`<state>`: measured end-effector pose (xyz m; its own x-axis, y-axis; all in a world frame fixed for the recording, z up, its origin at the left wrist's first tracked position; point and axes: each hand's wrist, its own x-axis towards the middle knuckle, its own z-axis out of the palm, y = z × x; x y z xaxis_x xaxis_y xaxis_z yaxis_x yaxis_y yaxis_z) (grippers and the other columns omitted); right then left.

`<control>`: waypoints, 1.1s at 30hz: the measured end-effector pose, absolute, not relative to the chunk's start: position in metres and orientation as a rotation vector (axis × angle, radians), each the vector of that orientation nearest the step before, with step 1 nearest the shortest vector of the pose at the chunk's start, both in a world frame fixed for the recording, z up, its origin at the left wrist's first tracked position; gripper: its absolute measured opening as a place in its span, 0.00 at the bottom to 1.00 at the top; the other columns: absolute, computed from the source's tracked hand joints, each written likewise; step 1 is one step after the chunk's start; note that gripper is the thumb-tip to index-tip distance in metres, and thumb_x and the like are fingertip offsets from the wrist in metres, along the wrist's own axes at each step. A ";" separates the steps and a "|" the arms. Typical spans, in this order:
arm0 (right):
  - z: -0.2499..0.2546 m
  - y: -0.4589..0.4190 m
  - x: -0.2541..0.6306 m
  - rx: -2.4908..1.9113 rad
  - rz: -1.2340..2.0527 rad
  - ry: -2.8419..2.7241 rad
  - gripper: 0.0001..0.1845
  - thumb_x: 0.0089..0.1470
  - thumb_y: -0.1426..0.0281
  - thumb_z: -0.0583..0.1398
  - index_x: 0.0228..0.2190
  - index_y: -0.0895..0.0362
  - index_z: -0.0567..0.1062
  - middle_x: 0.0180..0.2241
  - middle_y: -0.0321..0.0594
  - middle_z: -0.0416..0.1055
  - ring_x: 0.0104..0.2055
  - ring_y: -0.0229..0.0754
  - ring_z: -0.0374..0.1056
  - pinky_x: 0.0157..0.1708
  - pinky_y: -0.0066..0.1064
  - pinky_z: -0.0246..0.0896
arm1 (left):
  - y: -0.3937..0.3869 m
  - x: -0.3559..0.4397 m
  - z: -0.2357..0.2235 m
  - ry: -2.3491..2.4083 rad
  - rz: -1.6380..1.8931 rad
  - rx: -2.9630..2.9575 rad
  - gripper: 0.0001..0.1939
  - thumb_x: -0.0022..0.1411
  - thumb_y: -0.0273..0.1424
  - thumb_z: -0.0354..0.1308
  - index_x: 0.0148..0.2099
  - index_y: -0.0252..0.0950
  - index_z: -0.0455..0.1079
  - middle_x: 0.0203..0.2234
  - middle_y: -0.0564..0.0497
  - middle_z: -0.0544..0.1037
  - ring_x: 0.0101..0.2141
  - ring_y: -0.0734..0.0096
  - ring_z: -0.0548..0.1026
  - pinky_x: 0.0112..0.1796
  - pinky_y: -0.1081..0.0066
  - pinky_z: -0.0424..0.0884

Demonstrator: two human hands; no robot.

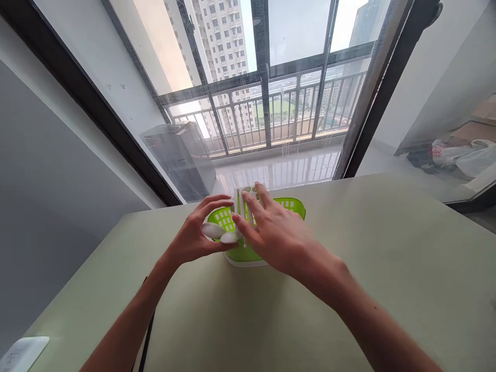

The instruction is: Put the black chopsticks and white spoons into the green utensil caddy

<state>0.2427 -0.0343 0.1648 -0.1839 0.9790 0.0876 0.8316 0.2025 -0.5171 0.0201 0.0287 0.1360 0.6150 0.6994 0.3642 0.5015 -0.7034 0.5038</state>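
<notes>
A bright green plastic basket (pixel 292 203) with a perforated wall and a white base stands on the table, partly hidden by my hands. Over its near left side, my left hand (pixel 192 232) curves its thumb and fingers around white spoons (pixel 229 237), whose rounded bowls show beside the palm. My right hand (pixel 281 235) reaches across the basket, its thumb and fingers closed on the upright white handles (pixel 236 202) of this bunch. More white rounded ends show by the right fingertips. How many spoons there are, and where each handle ends, I cannot make out.
The basket stands on a pale green table (pixel 248 320) before a glass sliding door. A white object (pixel 24 354) lies at the lower left corner, and a dark thin strip (pixel 147 341) runs beside my left forearm. Behind the glass is a grey cabinet (pixel 182 155).
</notes>
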 end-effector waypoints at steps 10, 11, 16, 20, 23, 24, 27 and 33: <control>0.167 -0.035 0.243 -1.710 0.521 -2.093 0.36 0.71 0.50 0.45 0.72 0.53 0.56 0.76 0.49 0.38 0.69 0.63 0.59 0.58 0.54 0.66 | 0.026 0.021 0.131 0.999 0.801 2.488 0.25 0.54 0.41 0.75 0.52 0.41 0.74 0.57 0.43 0.71 0.55 0.56 0.74 0.56 0.57 0.74; 0.167 -0.035 0.243 -1.706 0.520 -2.095 0.36 0.71 0.50 0.45 0.72 0.53 0.56 0.76 0.49 0.37 0.69 0.63 0.59 0.58 0.54 0.66 | 0.027 0.021 0.130 0.998 0.812 2.496 0.24 0.54 0.42 0.75 0.51 0.41 0.74 0.56 0.43 0.71 0.55 0.55 0.74 0.56 0.57 0.74; 0.166 -0.034 0.243 -1.696 0.522 -2.098 0.36 0.71 0.50 0.44 0.72 0.53 0.55 0.76 0.48 0.38 0.69 0.65 0.59 0.58 0.55 0.66 | 0.025 0.022 0.128 0.999 0.821 2.498 0.20 0.56 0.43 0.73 0.46 0.39 0.76 0.51 0.43 0.76 0.51 0.56 0.76 0.52 0.61 0.76; 0.167 -0.035 0.243 -1.705 0.509 -2.097 0.36 0.71 0.51 0.45 0.72 0.54 0.55 0.76 0.48 0.39 0.69 0.64 0.60 0.58 0.55 0.65 | 0.023 0.022 0.128 0.938 0.798 2.498 0.17 0.60 0.41 0.71 0.47 0.38 0.78 0.51 0.42 0.77 0.47 0.59 0.79 0.48 0.66 0.77; 0.168 -0.036 0.243 -1.719 0.512 -2.103 0.36 0.71 0.51 0.46 0.72 0.53 0.55 0.76 0.47 0.38 0.68 0.64 0.62 0.58 0.53 0.65 | 0.024 0.021 0.128 0.893 0.737 2.499 0.13 0.63 0.39 0.69 0.47 0.38 0.79 0.48 0.44 0.80 0.44 0.62 0.80 0.47 0.68 0.77; 0.168 -0.036 0.243 -1.722 0.518 -2.107 0.36 0.71 0.51 0.45 0.72 0.53 0.55 0.76 0.47 0.38 0.67 0.64 0.62 0.58 0.53 0.65 | 0.024 0.021 0.128 0.878 0.718 2.501 0.12 0.64 0.38 0.68 0.47 0.38 0.79 0.46 0.45 0.80 0.43 0.63 0.80 0.46 0.68 0.76; 0.168 -0.037 0.242 -1.722 0.515 -2.106 0.36 0.71 0.50 0.45 0.72 0.53 0.55 0.76 0.47 0.38 0.68 0.64 0.61 0.58 0.53 0.65 | 0.027 0.021 0.130 0.848 0.679 2.536 0.09 0.65 0.36 0.67 0.45 0.38 0.80 0.42 0.46 0.81 0.39 0.66 0.80 0.43 0.69 0.76; 0.166 -0.037 0.242 -1.715 0.512 -2.111 0.36 0.71 0.50 0.44 0.72 0.53 0.55 0.76 0.47 0.38 0.69 0.62 0.61 0.59 0.52 0.65 | 0.030 0.021 0.132 0.835 0.691 2.630 0.07 0.68 0.33 0.63 0.38 0.37 0.81 0.36 0.47 0.83 0.34 0.68 0.80 0.37 0.71 0.75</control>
